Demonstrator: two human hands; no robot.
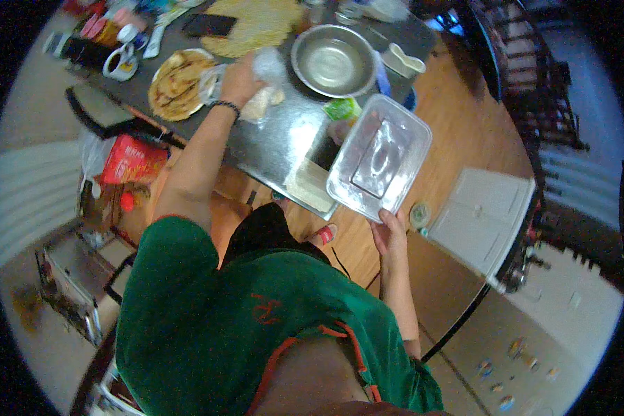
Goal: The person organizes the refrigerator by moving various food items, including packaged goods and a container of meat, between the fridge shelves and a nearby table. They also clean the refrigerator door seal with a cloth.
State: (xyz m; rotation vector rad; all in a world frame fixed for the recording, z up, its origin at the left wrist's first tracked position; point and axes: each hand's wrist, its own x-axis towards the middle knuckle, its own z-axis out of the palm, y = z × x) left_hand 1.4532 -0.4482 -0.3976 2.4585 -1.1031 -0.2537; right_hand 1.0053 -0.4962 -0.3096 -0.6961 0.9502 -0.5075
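Right hand [390, 236] gripping the near edge of a clear rectangular plastic container [379, 158], fingers clamped on its rim, held just off the near-right corner of the dark grey bench [284, 142]. Left hand [239, 82] closed around a crinkly clear plastic bag [263, 87], just left of the round steel bowl [333, 60]. Plate of flatbreads [177, 83] further left of that bowl.

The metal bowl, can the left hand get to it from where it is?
Probably yes. The left hand holds a clear bag on the counter, right beside the metal bowl, with nothing between them.
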